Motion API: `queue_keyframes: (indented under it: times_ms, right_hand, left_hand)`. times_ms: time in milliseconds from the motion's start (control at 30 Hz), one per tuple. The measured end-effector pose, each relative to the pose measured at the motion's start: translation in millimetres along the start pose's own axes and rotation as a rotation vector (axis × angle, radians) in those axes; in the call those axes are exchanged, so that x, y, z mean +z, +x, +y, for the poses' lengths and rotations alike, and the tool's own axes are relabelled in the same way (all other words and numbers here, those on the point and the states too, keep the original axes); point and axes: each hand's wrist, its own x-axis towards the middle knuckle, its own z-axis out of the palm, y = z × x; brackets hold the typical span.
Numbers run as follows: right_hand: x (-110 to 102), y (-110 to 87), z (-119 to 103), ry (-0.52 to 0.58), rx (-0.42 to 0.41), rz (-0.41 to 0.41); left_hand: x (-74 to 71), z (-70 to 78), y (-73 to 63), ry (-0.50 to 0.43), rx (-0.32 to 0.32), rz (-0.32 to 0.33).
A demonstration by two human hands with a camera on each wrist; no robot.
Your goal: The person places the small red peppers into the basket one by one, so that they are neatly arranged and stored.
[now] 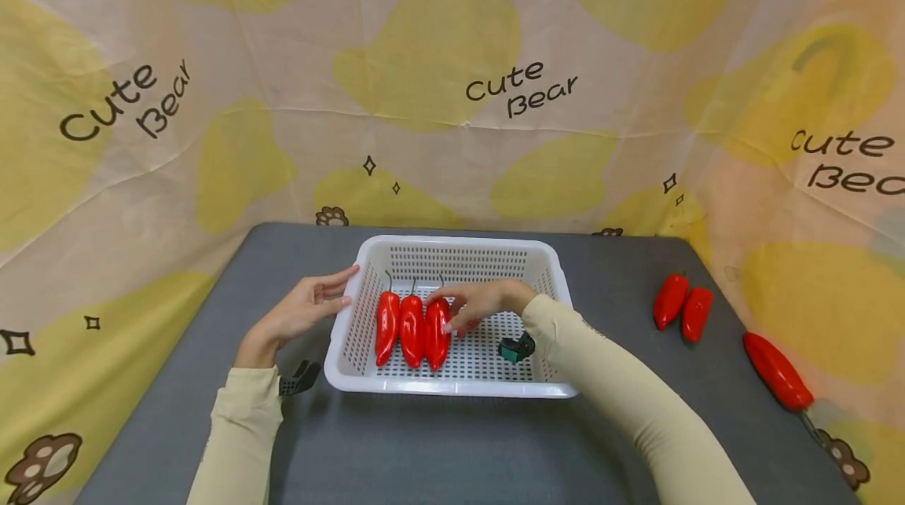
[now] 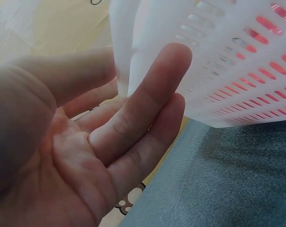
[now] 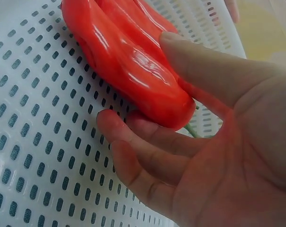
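Note:
A white plastic basket [image 1: 452, 387] with slotted walls stands on the grey table. Three glossy red chili peppers lie side by side in its left half: the left one [image 1: 386, 328], the middle one [image 1: 411, 332] and the right one [image 1: 437, 344]. My left hand [image 1: 300, 309] holds the basket's left rim, which sits between thumb and fingers [image 2: 143, 104] in the left wrist view. Reaching in from the right, my right hand [image 1: 484, 302] has thumb and curved fingers around the stem end of the right chili pepper [image 3: 138, 71]. Part of its grip is hidden behind that pepper.
Two shorter red peppers, one [image 1: 670, 301] beside the other [image 1: 696, 314], lie on the table at the right. A longer red pepper [image 1: 778, 371] with a stem is at the table's right edge. Patterned cloth [image 1: 424, 96] hangs behind and around the table.

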Motion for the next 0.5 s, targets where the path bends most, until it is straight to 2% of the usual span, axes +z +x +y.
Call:
queue_keyframes:
  times_ms: [500]
  right_hand:
    - [-4.3, 1.5, 3.2, 0.063, -0.003, -0.023]
  left_hand:
    - [0.3, -0.2, 0.8, 0.007, -0.011, -0.004]
